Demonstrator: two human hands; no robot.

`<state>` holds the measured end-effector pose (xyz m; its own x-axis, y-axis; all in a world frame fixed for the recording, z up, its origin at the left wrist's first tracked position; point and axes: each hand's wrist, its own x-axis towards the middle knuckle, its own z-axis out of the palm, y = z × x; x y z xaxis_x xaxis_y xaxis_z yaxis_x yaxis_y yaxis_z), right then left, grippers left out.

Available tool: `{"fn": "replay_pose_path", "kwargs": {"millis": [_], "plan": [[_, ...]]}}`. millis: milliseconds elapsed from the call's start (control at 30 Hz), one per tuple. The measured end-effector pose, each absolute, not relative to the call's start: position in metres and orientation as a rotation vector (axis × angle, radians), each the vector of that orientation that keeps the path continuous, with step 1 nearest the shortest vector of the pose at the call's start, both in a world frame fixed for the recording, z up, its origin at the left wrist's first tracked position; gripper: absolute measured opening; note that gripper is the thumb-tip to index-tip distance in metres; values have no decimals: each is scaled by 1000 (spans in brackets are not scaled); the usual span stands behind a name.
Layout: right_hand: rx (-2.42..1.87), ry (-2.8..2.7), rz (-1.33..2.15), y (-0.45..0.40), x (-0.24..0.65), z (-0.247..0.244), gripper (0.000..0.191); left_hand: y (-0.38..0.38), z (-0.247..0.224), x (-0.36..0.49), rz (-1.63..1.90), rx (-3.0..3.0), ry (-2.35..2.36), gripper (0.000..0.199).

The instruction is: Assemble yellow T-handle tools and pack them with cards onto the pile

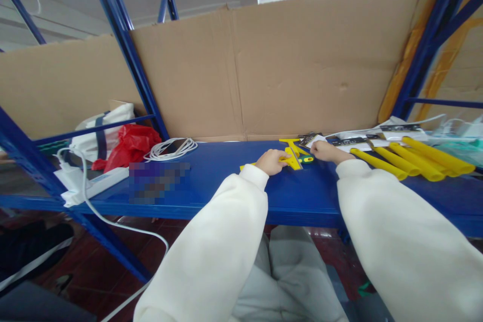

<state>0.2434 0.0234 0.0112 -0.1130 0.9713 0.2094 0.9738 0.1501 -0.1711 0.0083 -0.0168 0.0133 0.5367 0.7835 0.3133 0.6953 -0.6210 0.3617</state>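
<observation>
My left hand [270,162] is closed around a yellow scraper [293,160], its wide flat head pointing right. The handle's end sticks out to the left of the hand. Just behind lies another yellow tool [289,141] of similar shape. A small green-and-yellow handle [307,159] rests on the shelf between my hands. My right hand [325,151] is closed, its fingertips close to a black-and-white printed packet [311,139]. Whatever those fingers pinch is too small to make out.
Several yellow tubes [411,161] lie to the right on the blue shelf [226,181], in front of more printed packets [352,144]. Leftward are a coiled white cable [171,149], a red plastic bag [132,146] and a power strip [96,186]. Cardboard [294,70] walls the back.
</observation>
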Motion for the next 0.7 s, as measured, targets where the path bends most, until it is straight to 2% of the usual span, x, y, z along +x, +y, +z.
{"fn": "replay_pose_path", "kwargs": {"millis": [167,300,700], "plan": [[-1462,-2023,273,17,223,18,16,-16,13,9,670,2589,1211,33],[-1282,-2099,272,15,203,17,12,-18,14,9,648,2656,1184,31],[-1350,-2077,321,6,192,19,16,-25,18,10,571,2745,1188,34]]}}
